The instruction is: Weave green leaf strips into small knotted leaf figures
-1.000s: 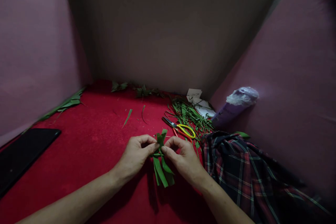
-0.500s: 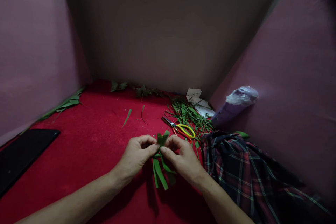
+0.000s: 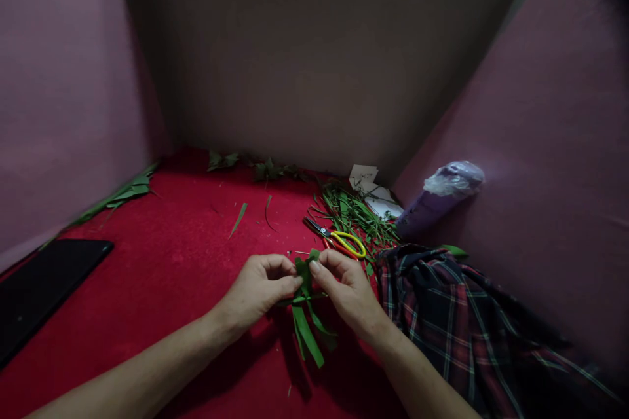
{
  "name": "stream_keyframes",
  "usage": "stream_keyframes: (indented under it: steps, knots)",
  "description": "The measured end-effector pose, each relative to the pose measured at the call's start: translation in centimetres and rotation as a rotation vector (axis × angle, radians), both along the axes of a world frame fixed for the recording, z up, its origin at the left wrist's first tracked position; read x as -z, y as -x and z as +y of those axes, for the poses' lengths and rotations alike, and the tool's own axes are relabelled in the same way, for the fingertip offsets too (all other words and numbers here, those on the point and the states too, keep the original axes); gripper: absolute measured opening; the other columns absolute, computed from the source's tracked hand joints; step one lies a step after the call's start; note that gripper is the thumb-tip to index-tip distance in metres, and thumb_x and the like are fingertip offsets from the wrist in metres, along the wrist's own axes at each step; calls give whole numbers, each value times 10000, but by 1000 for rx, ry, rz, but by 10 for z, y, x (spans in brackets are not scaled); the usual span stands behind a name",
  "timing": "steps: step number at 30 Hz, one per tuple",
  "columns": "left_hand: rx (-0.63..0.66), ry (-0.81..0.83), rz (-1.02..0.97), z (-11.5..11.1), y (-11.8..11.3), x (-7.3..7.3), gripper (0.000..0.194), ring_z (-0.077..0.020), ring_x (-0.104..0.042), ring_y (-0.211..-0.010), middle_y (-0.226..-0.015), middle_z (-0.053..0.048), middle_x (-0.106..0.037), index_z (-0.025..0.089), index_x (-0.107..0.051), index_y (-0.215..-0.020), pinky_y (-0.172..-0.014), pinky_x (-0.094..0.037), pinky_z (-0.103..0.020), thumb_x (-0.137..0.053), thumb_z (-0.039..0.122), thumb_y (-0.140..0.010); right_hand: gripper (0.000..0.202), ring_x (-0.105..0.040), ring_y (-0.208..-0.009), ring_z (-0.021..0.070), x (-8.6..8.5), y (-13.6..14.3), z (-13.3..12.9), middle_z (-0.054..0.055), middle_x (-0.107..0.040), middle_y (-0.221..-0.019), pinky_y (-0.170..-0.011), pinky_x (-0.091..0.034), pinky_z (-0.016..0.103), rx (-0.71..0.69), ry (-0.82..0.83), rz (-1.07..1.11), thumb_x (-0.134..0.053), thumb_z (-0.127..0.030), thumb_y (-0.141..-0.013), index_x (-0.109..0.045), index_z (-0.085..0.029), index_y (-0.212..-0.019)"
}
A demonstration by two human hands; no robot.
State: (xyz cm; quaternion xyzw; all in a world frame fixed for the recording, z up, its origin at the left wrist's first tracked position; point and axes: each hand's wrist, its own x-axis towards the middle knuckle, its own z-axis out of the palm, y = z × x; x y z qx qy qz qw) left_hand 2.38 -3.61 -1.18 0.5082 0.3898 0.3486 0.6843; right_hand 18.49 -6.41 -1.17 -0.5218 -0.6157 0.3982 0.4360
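Observation:
Between my hands is a green leaf piece (image 3: 308, 335), with several narrow strips hanging down from a folded upper part. My left hand (image 3: 255, 291) pinches its upper left side between thumb and fingers. On the upper right edge, my right hand (image 3: 348, 291) pinches the leaf in the same way. My fingertips hide part of the fold. Just beyond my right hand lie scissors (image 3: 339, 236) with yellow and red handles, blades pointing to the upper left. A heap of cut green strips (image 3: 356, 213) lies behind them.
Red cloth (image 3: 187, 209) covers the surface. A black flat object (image 3: 54, 288) is at left, a plaid cloth (image 3: 452, 314) at right. A purple container with clear plastic (image 3: 427, 203) leans near the right wall, beside white papers (image 3: 378, 200). Leaves (image 3: 130, 193) line the left wall.
The leaf piece has shifted slightly right and down, its strips swinging right. My fingertips have moved a little farther apart along its top; both hands still pinch it.

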Motion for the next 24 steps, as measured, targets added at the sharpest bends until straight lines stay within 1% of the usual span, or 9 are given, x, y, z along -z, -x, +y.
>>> stream_keyframes:
  steps: [3,6,10,13,19,22,24]
  knots:
    - [41,-25,55,2,2,3,229,-75,-423,-462,-501,51,-503,139,-559,-575,-481,-299,-211,-710,309,-607,235,-403,-591,105,-2,1,-2,-34,-439,-628,-545,-335,209,-1,-10,-63,-469,-325,-856,-468,-185,-667]
    - [75,-27,79,2,3,4,234,-66,-381,-436,-485,64,-467,147,-545,-573,-453,-252,-208,-695,320,-623,236,-378,-576,99,-7,1,-3,-43,-407,-613,-531,-313,208,-9,-34,-137,-464,-292,-858,-459,-184,-648]
    - [127,-5,95,0,3,1,270,-67,-368,-437,-473,68,-446,151,-512,-536,-459,-247,-210,-699,334,-601,231,-392,-590,99,-12,0,-5,-43,-424,-613,-546,-314,209,-60,-50,-192,-466,-265,-856,-482,-178,-643]
    - [151,6,116,0,4,-3,254,-71,-359,-432,-458,71,-433,159,-497,-516,-457,-248,-215,-684,310,-599,235,-406,-596,101,-10,0,-6,-38,-444,-623,-545,-314,209,-85,-39,-183,-459,-276,-863,-495,-176,-654]
    - [186,-4,165,0,5,-6,161,-76,-383,-424,-468,56,-479,147,-556,-533,-448,-263,-216,-645,259,-607,253,-379,-565,96,-4,1,-6,-46,-412,-601,-521,-302,209,-111,-13,-175,-449,-288,-873,-482,-180,-646]
    - [156,2,177,1,6,-9,144,-77,-398,-416,-457,43,-504,148,-554,-522,-441,-269,-213,-644,226,-603,296,-373,-574,98,-5,1,-5,-44,-398,-600,-528,-307,209,-109,-36,-185,-426,-294,-885,-450,-181,-614]
    - [125,-15,169,2,7,-11,123,-80,-415,-430,-469,32,-529,143,-568,-538,-446,-278,-212,-644,208,-610,286,-395,-593,101,-7,1,-4,-37,-430,-617,-548,-323,211,-99,-45,-190,-423,-282,-885,-470,-180,-622]
